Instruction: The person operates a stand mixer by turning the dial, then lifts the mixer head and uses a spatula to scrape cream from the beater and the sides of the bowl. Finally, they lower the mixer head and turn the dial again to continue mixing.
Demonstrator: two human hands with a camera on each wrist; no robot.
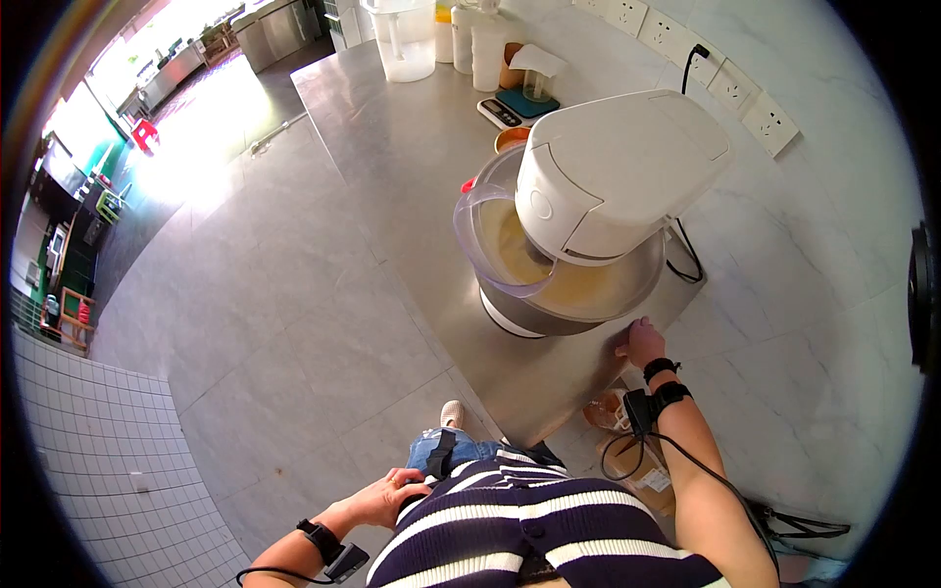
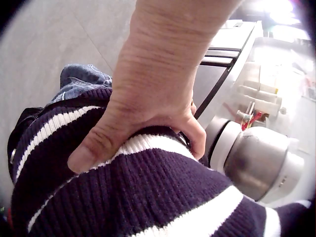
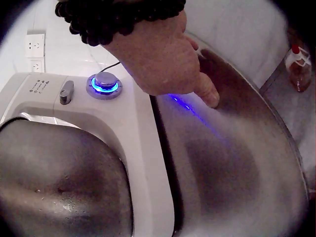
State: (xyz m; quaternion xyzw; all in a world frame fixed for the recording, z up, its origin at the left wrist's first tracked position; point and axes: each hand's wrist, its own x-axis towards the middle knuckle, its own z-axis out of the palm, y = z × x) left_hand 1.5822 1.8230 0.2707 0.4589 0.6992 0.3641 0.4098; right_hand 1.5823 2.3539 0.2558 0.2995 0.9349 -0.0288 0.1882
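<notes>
A white stand mixer point(image 1: 627, 162) stands on a steel table point(image 1: 431, 225). Its steel bowl point(image 1: 554, 321) contains a pale yellow mixture point(image 1: 578, 286), under a clear splash guard point(image 1: 472, 240). My right hand point(image 1: 644, 343) rests on the tabletop beside the mixer, fingers loosely bent and nothing in them. The right wrist view shows that hand point(image 3: 158, 59) near the mixer's dial point(image 3: 104, 81), which is ringed in blue light. My left hand point(image 1: 377, 502) rests at my waist on a striped knit top point(image 2: 148, 187), its thumb spread across the cloth and the other fingers largely hidden.
At the table's far end are a clear bucket point(image 1: 407, 44), white bottles point(image 1: 488, 59) and a kitchen scale point(image 1: 502, 112). Wall sockets point(image 1: 769, 125) line the right side, with a black cord plugged in. A cardboard box point(image 1: 642, 475) is below the table's near corner.
</notes>
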